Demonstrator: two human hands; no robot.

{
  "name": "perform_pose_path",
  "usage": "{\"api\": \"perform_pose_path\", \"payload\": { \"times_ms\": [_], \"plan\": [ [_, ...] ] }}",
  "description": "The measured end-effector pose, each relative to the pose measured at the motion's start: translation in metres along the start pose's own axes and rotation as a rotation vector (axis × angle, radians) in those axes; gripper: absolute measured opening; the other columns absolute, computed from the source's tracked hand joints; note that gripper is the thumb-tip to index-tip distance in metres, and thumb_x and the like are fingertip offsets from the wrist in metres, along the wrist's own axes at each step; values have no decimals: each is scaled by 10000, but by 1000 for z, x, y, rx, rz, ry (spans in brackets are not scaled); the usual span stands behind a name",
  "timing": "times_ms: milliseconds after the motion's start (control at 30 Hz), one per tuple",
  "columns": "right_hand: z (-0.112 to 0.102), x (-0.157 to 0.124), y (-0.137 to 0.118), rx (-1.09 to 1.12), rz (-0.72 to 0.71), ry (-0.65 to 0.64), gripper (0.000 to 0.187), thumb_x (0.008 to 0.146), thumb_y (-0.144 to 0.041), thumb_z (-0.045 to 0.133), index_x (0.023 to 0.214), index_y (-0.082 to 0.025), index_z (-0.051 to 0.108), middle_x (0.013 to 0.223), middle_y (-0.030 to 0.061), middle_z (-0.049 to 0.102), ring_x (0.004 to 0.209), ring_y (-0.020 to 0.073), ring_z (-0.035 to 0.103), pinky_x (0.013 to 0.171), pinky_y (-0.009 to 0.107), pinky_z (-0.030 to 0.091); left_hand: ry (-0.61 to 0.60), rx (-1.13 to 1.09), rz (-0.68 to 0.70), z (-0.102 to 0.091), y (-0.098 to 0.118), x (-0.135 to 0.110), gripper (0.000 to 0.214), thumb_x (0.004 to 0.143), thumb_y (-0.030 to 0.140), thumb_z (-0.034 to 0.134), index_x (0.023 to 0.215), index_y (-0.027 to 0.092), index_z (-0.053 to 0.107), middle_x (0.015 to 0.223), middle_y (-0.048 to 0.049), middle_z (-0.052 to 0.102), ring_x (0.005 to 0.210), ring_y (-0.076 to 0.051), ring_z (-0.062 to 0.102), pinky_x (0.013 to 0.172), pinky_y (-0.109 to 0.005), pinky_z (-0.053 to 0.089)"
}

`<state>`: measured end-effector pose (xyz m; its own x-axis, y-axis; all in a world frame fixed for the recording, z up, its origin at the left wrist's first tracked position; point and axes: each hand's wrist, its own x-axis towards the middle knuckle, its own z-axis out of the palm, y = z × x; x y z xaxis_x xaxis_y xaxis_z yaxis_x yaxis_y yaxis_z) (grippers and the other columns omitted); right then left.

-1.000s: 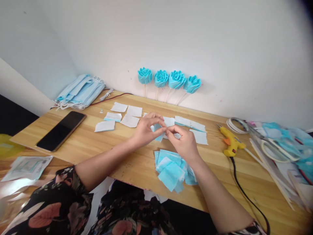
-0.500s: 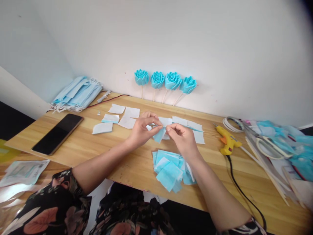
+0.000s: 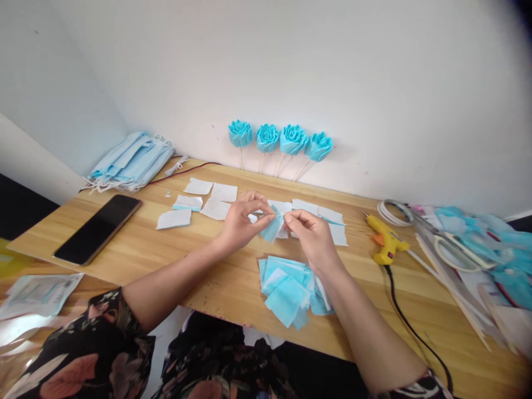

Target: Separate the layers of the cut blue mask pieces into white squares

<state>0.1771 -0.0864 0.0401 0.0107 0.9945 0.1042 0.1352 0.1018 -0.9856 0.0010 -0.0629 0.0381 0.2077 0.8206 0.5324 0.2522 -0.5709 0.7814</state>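
Note:
Between my two hands is a small light-blue fabric piece [image 3: 272,227], its lower part hanging free above the table. My left hand [image 3: 248,215] pinches it at the upper left edge between thumb and forefinger. At its upper right edge, my right hand [image 3: 310,233] has thumb and fingertips closed on it. A loose pile of blue fabric squares [image 3: 287,299] lies below my hands, partly under my right forearm. White fabric pieces [image 3: 224,192] are spread beyond and left of my left hand. More white pieces [image 3: 330,213] lie behind my right hand, partly hidden by it.
Several blue fabric flowers [image 3: 293,138] on sticks lean against the wall. A yellow glue gun [image 3: 388,241], a white tape roll [image 3: 394,213] and scissors [image 3: 461,252] lie right, beside blue scraps [image 3: 477,227]. Left are a phone [image 3: 98,228] and stacked face masks [image 3: 135,158].
The blue piece has turned slightly between my fingers and shows more of its face. Both hands stay nearly in place.

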Motion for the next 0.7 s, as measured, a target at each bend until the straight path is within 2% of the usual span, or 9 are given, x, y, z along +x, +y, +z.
{"api": "perform_pose_path", "payload": {
  "times_ms": [300,367,467,533,600,700],
  "plan": [
    [-1,2,2,76,72,-27,310,752,-491,705,680,-191,670,685,14,663,665,146,595,699,294,515,-6,22,2,0,2,0,81,819,197,668,740,182,679,845,-46,637,884,-195,606,846,-340,462],
    [-3,2,3,102,89,-41,323,773,-512,685,754,-190,709,757,32,700,705,156,627,728,305,531,14,8,-1,0,1,1,88,822,191,663,735,179,671,835,-45,635,876,-191,604,844,-336,458],
    [-4,1,2,108,101,-50,390,829,-535,623,979,-195,740,911,65,739,823,190,673,792,340,542,45,-20,-24,-1,1,1,99,824,189,661,726,175,657,835,-42,639,858,-180,602,845,-329,454],
    [-4,0,1,67,85,-63,400,841,-519,619,1064,-205,726,999,71,741,917,209,677,844,352,532,44,-39,-51,-1,0,1,104,827,196,658,725,178,650,824,-35,642,846,-175,601,844,-326,454],
    [-3,-1,1,-6,33,-83,366,826,-481,651,1068,-215,719,1021,60,734,946,210,666,855,339,520,38,-53,-75,-1,0,1,105,829,206,657,727,183,646,814,-29,645,843,-173,600,845,-324,454],
    [-1,-2,1,-152,-53,-103,281,810,-414,678,1002,-211,709,912,30,712,838,183,644,772,293,504,17,-53,-95,0,0,1,101,824,210,662,727,187,645,814,-25,650,839,-171,598,858,-332,452]
  ]
}}
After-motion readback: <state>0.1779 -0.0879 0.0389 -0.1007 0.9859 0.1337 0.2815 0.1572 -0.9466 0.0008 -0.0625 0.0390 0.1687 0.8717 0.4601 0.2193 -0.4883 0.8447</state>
